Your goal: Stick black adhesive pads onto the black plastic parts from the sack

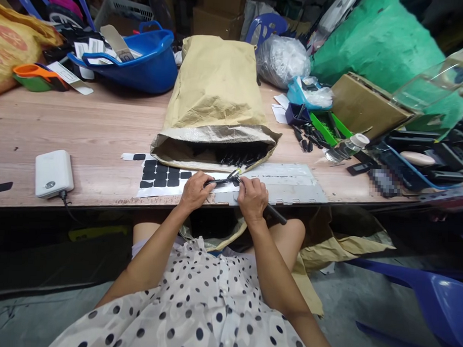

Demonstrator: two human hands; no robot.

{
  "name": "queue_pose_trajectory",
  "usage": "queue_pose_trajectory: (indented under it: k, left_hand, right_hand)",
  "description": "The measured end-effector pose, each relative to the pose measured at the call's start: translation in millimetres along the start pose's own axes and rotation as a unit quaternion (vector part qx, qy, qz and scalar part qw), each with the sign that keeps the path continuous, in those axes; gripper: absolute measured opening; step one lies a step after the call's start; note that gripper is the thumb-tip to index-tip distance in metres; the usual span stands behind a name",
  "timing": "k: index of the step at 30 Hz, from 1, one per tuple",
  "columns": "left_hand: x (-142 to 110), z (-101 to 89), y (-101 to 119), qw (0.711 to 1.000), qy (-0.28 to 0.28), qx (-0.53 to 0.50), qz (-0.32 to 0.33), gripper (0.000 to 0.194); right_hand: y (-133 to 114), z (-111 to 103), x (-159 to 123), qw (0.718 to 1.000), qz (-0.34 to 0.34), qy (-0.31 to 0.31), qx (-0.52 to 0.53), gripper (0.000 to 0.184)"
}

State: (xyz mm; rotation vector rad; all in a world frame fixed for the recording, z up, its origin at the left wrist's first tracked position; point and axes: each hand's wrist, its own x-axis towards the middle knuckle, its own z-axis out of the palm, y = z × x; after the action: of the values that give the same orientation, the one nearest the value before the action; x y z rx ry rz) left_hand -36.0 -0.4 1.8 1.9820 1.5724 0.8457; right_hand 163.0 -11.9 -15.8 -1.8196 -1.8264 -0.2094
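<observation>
Here, white rounded plastic device with a dark cable [55, 174]: on the wood-patterned table [115, 119], well left of the big tan paper sack [219, 82].
Blue plastic basin [144, 61]: left of the sack's far half, holding white cartons.
White sheet of black rounded-square patches [160, 175]: just before the sack's mouth, towards its left side.
Left hand [195, 191]: in front of the sack's mouth, thumb and fingers clamped on the slim black rod-shaped piece [219, 181].
Slim piece: between the hands, close before the sack's mouth, its right end near a shiny pale part.
Sack's mouth: gaping towards the person, dark things inside.
Right hand [253, 197]: before the sack's mouth, fingers curled closed around a black cylindrical tool [277, 214]; whether its fingertips also grip the piece, I cannot tell.
Flat grey board [303, 183]: before the sack, reaching out past its right side.
Bright green plastic tray [345, 128]: right of the sack, dark bits inside.
Clear bottle with a white cap [344, 149]: right of the sack, near that tray.
</observation>
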Motion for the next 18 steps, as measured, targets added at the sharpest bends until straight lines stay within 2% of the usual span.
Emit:
queue_pose_trajectory:
  k: [12, 15, 18]
  left_hand:
    - [-1.6, 1.6, -3.9, 0.999, 0.040, 0.002, 0.033, 0.019]
    - [-9.8, -0.8, 1.2, 0.996, 0.057, 0.008, 0.070, 0.019]
    - [-34.9, 0.2, 7.0, 0.986, 0.072, 0.006, 0.148, 0.021]
  right_hand:
    - [-5.4, 0.4, -3.4, 0.999, -0.011, 0.014, -0.034, 0.023]
    - [-5.9, 1.0, -3.5, 1.000, -0.010, 0.009, -0.026, 0.024]
    - [-6.8, 1.3, -3.6, 1.000, -0.008, 0.004, -0.021, 0.025]
